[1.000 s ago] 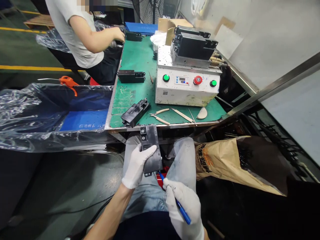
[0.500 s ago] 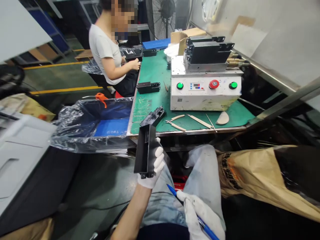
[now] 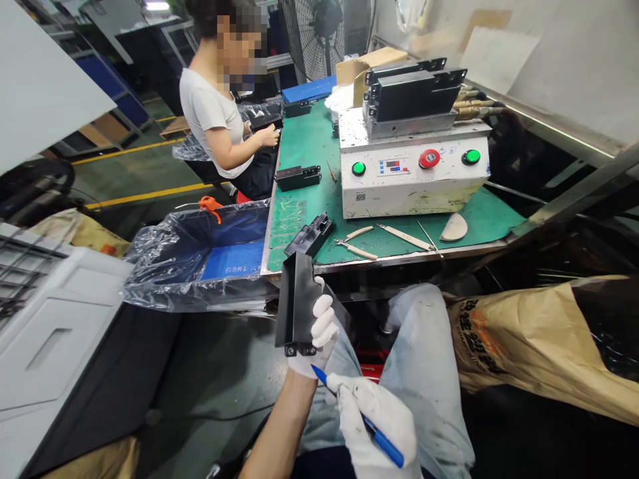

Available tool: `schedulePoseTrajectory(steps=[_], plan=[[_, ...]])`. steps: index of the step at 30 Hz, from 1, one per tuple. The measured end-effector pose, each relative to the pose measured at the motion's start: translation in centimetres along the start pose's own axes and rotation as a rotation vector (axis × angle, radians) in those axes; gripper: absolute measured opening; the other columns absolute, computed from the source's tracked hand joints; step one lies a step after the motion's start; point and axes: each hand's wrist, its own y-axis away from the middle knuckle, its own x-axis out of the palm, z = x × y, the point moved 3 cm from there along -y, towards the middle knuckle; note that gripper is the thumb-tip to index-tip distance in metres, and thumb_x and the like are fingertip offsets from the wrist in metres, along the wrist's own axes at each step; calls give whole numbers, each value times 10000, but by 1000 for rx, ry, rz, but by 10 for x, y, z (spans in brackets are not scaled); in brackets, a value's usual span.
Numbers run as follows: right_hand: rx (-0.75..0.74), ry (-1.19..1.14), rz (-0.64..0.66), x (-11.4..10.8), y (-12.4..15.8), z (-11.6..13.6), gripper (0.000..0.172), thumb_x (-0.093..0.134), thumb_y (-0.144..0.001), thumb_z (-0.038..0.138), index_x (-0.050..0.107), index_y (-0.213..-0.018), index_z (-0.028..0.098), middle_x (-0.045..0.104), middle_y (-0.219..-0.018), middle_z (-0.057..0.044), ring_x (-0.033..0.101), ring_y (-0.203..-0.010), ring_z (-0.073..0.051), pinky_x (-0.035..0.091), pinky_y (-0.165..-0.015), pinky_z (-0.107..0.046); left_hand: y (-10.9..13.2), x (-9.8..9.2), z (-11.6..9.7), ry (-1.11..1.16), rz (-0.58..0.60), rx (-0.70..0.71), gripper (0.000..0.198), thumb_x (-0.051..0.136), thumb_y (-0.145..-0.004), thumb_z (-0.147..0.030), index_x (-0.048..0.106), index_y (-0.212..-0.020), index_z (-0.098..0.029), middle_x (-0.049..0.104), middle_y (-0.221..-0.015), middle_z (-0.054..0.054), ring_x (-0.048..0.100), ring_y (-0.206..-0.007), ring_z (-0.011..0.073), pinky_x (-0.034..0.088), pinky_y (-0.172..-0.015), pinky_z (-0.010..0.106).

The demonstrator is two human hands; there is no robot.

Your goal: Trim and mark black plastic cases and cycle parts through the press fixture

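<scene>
My left hand [image 3: 324, 329], in a white glove, is closed around a long black plastic housing [image 3: 298, 303]. The housing is tilted upright in front of the table edge, its hollow side facing left. Pinched in my gloved right hand [image 3: 379, 416] is a blue pen-shaped tool [image 3: 383, 449]. Its pointed tip lies close to my left wrist, below the housing's lower end; whether they touch, I cannot tell. Just beyond the held housing, another black housing [image 3: 310, 234] rests on the green mat [image 3: 344, 234].
Nippers [image 3: 358, 243], a flat beige-handled tool [image 3: 405, 237] and a thin rod lie by the front edge. Behind them stands a white machine [image 3: 414, 189] bearing black housings. Left is a plastic-lined bin [image 3: 194, 289] with an orange air gun [image 3: 212, 206]. A co-worker [image 3: 214, 126] sits beyond it.
My right hand has moved up and left with the blue tool, bringing its tip near my left wrist. The held housing has turned, showing more of its outer side wall.
</scene>
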Motion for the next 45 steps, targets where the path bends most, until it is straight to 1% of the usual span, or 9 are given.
schedulePoseTrajectory(steps=[5, 12, 17, 21, 27, 30, 34, 42, 45], plan=[[62, 19, -45, 1, -3, 8, 300, 584, -936, 147, 729, -1121, 333, 801, -828, 11, 778, -650, -197, 649, -604, -241, 1, 2, 2, -16, 0, 5, 262, 468, -1067, -384, 625, -1135, -185, 452, -752, -42, 402, -493, 8, 299, -393, 78], [-49, -79, 3, 8, -22, 24, 338, 603, -896, 83, 727, -1134, 288, 822, -947, 2, 804, -760, -195, 662, -713, -250, -4, 4, 7, -55, -76, -37, 147, 624, -992, -302, 679, -1114, -240, 463, -669, -59, 290, -420, 22, 255, -302, 88], [-15, -140, 54, 8, -17, 24, 310, 622, -891, 68, 754, -1091, 264, 827, -927, -10, 804, -754, -193, 662, -709, -239, -2, 5, 6, 11, -114, -33, 222, 571, -994, -161, 665, -1126, -314, 535, -726, -42, 450, -492, 38, 419, -409, 88], [15, -131, 6, -10, -25, 16, 285, 723, -868, 73, 786, -1074, 261, 824, -925, -6, 795, -736, -170, 656, -714, -208, 2, 1, 3, 10, -158, -104, 153, 567, -1011, -202, 649, -1124, -263, 530, -749, -41, 492, -502, 13, 421, -422, 59], [308, -218, -181, -50, -78, -21, 78, 733, -951, 258, 800, -969, 222, 795, -782, -7, 768, -669, -154, 648, -653, -212, 33, -44, 9, -157, -245, -327, 166, 508, -1031, -252, 658, -1104, -254, 495, -674, -66, 290, -325, -20, 128, -245, 34], [303, -211, -186, -62, -100, -31, 184, 722, -964, 352, 788, -922, 185, 767, -735, -15, 741, -630, -148, 632, -616, -223, 47, -82, 15, -436, -291, -446, 174, 570, -967, -374, 681, -1096, -337, 388, -498, -106, 194, -251, 47, 188, -208, 129], [278, -189, -144, -65, -110, -34, 225, 684, -987, 366, 768, -896, 178, 742, -701, -6, 718, -610, -131, 599, -594, -209, 48, -112, 21, -714, -341, -668, 383, 596, -847, -666, 728, -1045, -366, 326, -369, -100, 271, -208, 125, 341, -240, 257], [275, -126, -159, -70, -106, -41, 239, 663, -999, 365, 754, -871, 185, 727, -721, -16, 702, -639, -137, 585, -620, -231, 49, -124, 14, -828, -296, -847, 643, 537, -667, -896, 783, -1013, -414, 549, -399, 19, 451, -235, 244, 400, -273, 394], [322, -196, -194, -76, -101, -42, 253, 674, -999, 410, 743, -897, 188, 743, -776, -27, 709, -657, -144, 598, -640, -250, 56, -115, 6, -802, -225, -766, 638, 476, -731, -879, 790, -1043, -419, 486, -348, -3, 423, -205, 241, 432, -292, 410]])
